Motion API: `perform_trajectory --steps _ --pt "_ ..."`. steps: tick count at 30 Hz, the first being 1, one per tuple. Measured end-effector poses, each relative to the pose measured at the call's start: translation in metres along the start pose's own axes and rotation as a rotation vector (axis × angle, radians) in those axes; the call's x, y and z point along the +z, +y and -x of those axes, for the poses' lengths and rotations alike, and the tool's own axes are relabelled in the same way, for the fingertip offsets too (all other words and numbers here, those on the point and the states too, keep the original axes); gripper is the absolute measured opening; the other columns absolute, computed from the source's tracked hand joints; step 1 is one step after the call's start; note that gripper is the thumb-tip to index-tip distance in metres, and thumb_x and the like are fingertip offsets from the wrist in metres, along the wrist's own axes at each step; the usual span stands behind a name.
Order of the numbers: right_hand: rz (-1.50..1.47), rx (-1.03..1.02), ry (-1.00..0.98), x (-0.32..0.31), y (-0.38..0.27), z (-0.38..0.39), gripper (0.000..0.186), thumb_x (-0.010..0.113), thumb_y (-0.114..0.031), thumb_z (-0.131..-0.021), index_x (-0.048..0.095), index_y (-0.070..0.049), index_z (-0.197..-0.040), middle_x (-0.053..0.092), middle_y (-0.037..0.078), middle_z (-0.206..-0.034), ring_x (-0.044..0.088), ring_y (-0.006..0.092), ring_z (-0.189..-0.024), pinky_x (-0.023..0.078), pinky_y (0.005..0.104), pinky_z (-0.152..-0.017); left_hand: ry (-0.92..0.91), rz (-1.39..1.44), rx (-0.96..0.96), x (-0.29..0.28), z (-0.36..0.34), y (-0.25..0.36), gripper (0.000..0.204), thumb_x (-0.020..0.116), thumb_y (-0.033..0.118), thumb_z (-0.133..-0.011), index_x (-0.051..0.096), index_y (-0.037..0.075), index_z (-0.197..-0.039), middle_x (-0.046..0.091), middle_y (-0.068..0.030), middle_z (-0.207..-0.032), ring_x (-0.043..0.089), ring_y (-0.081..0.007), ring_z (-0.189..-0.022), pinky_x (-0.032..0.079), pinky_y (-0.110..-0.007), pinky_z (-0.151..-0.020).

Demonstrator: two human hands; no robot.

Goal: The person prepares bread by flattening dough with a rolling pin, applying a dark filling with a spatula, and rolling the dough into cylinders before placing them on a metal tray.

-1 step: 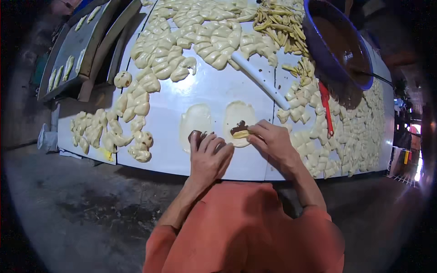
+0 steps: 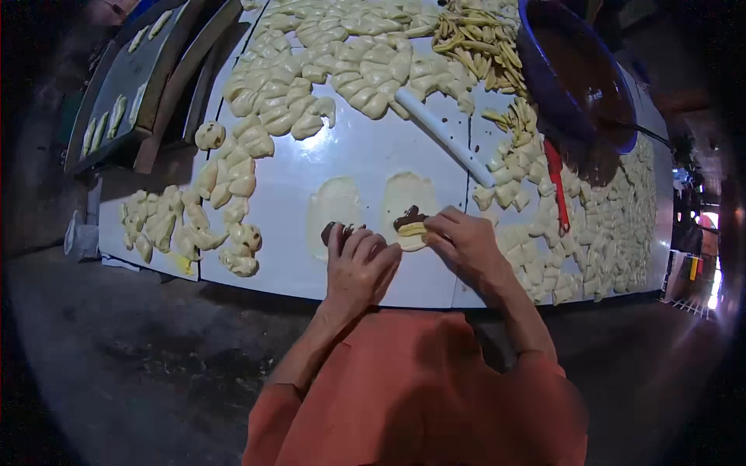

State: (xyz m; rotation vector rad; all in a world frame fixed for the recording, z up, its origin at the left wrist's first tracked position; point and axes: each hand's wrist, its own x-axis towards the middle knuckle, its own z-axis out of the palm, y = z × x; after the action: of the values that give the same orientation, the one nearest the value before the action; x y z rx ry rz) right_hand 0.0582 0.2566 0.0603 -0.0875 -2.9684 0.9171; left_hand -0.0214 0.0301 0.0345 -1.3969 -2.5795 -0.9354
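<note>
Two flat oval dough sheets lie side by side on the white table in front of me. On the right dough sheet (image 2: pixel 409 189) are a dark brown paste (image 2: pixel 409 217) and a pale yellow banana strip (image 2: pixel 411 229). My right hand (image 2: pixel 465 239) pinches that sheet's near edge beside the strip. My left hand (image 2: pixel 357 266) is closed, its thumb side at the near left corner of the same sheet. Its outer fingers lie over the left dough sheet (image 2: pixel 336 198), next to more brown paste (image 2: pixel 334 233). The left fingertips are partly hidden.
A white rolling pin (image 2: pixel 444 138) lies slanted beyond the right sheet. Dough pieces (image 2: pixel 365 70) cover much of the table (image 2: pixel 295 172). Banana strips (image 2: pixel 482 46), a purple basin (image 2: pixel 536 78) of brown paste and a red-handled tool (image 2: pixel 556 182) are right; trays (image 2: pixel 116 74) stand left.
My left hand has shifted very slightly to the right. My right hand, the dough sheets and everything else look the same.
</note>
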Motion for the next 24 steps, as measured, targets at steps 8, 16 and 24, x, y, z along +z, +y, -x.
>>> perform_trajectory --steps 8,16,24 --pt "-0.071 0.031 0.083 0.020 -0.002 0.003 0.020 0.075 -0.020 -0.090 0.073 -0.009 -0.108 0.066 0.008 -0.087 0.067 0.0264 -0.074 0.054 0.0375 -0.063 -0.101 0.079 0.038 0.005 -0.018 -0.008 0.019 0.079 0.018 -0.082 0.074 0.017 -0.100 0.064 -0.0042 -0.098 0.062 -0.0264 -0.102 0.038 -0.057 -0.106" --pt "0.077 -0.110 0.116 0.031 0.011 0.028 0.021 0.073 -0.022 -0.090 0.067 -0.012 -0.108 0.063 0.006 -0.095 0.068 0.0262 -0.074 0.053 0.0384 -0.059 -0.064 0.109 0.145 0.012 -0.020 -0.010 0.016 0.076 0.018 -0.085 0.069 0.011 -0.098 0.064 -0.0048 -0.107 0.061 -0.0242 -0.105 0.041 -0.048 -0.101" --pt "-0.313 0.248 0.198 0.017 0.011 0.004 0.011 0.070 -0.016 -0.092 0.067 -0.005 -0.096 0.067 0.010 -0.090 0.069 0.0273 -0.076 0.055 0.0378 -0.066 -0.044 0.214 -0.186 0.012 -0.043 -0.025 0.012 0.071 0.017 -0.088 0.072 0.008 -0.097 0.065 -0.0076 -0.119 0.057 -0.0281 -0.117 0.037 -0.046 -0.100"
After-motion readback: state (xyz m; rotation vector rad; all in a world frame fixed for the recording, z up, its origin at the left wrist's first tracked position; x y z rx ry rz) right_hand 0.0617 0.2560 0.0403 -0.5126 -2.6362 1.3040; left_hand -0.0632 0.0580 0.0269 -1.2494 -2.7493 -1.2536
